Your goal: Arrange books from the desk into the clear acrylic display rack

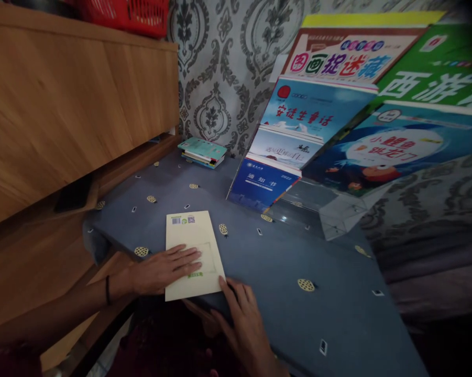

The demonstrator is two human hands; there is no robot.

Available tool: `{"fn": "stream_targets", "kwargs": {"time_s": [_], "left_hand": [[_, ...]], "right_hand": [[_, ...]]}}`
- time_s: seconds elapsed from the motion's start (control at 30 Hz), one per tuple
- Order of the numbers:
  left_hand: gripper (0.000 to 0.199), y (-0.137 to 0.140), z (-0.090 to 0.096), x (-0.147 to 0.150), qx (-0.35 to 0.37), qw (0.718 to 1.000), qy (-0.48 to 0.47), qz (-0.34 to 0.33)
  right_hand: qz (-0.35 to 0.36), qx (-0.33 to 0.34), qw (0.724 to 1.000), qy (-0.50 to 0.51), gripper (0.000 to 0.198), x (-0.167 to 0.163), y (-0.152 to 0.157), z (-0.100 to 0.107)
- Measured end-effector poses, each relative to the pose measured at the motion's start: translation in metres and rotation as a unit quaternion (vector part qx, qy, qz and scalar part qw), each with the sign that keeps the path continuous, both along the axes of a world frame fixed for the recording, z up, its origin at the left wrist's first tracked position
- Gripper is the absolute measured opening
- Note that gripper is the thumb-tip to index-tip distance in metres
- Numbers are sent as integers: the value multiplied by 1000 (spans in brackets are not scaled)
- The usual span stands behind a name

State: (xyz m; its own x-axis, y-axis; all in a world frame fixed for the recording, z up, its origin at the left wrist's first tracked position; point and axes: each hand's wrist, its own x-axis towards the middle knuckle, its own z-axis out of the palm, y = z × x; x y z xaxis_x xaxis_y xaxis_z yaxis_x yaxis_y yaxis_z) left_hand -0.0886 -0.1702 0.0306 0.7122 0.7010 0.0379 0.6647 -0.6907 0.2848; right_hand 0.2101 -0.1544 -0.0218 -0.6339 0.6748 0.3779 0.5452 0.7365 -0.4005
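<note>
A cream-coloured booklet (pixel 192 230) lies face down on the blue-grey tablecloth near the table's front edge, with a barcode and a QR code at its far end. My left hand (pixel 167 268) rests flat across its middle, fingers stretched out and touching the cover. At the booklet's near right corner is my right hand (pixel 245 319); a fingertip touches the corner while the thumb sits apart, lower down. Nothing shows between the right fingers.
A clear stand (pixel 338 212) at the right holds several picture books, among them a dark blue one (pixel 263 180). A small stack of books (pixel 202 152) lies against the wallpapered wall. Left stands a wooden cabinet (pixel 82 104) with a red basket (pixel 128 15) on top.
</note>
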Motion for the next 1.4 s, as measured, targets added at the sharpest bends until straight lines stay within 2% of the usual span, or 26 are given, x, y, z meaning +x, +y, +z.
{"fn": "stream_targets", "kwargs": {"time_s": [0.1,0.2,0.33,0.43,0.5,0.6,0.67,0.7,0.73,0.77,0.8,0.87,0.93,1.03,1.1,1.17,1.23,1.3,1.37,1.4], "left_hand": [[66,0,6,3,-4,999,-42,3],[51,1,19,9,-12,993,-114,-9],[37,4,50,23,-56,971,-233,14],[32,9,79,31,-119,935,-322,84],[34,19,95,36,-153,886,-407,160],[42,48,105,42,-165,758,-579,251],[46,74,98,44,-172,679,-662,266],[47,88,90,43,-178,655,-683,269],[47,101,80,41,-184,645,-689,275],[48,113,67,37,-186,648,-680,289],[48,124,53,33,-183,664,-653,314],[49,138,24,21,-138,725,-554,387],[57,144,-4,10,-48,798,-418,432],[59,138,-33,2,51,882,-259,391],[55,130,-44,5,68,919,-184,342],[53,123,-49,10,67,941,-125,307],[51,117,-52,14,67,949,-87,294],[52,114,-55,16,79,949,-73,295],[55,113,-58,14,93,949,-78,291],[56,112,-59,13,96,949,-84,287]], "right_hand": [[19,-49,998,23,48,3,13,5],[38,-114,989,81,36,7,28,11],[63,-235,952,187,29,5,48,20],[59,-277,924,255,36,-5,60,28],[39,-301,912,276,40,-13,66,32],[19,-354,897,264,45,-24,71,38],[8,-376,889,263,49,-27,73,40],[-5,-380,884,271,50,-27,74,41],[-22,-380,880,284,51,-27,76,41],[-41,-377,877,294,52,-25,78,41],[-59,-367,880,297,52,-23,80,40],[-96,-326,904,260,51,-16,83,38],[-130,-272,939,168,49,-7,85,36],[-170,-208,963,-1,46,7,87,39],[-218,-172,957,-90,41,11,88,47],[-253,-134,949,-133,32,7,91,55],[-213,-99,965,-114,28,-10,93,60],[-92,-73,991,-69,32,-37,96,59],[21,-64,996,-64,43,-67,101,51],[48,-61,994,-76,49,-81,106,46]]}}
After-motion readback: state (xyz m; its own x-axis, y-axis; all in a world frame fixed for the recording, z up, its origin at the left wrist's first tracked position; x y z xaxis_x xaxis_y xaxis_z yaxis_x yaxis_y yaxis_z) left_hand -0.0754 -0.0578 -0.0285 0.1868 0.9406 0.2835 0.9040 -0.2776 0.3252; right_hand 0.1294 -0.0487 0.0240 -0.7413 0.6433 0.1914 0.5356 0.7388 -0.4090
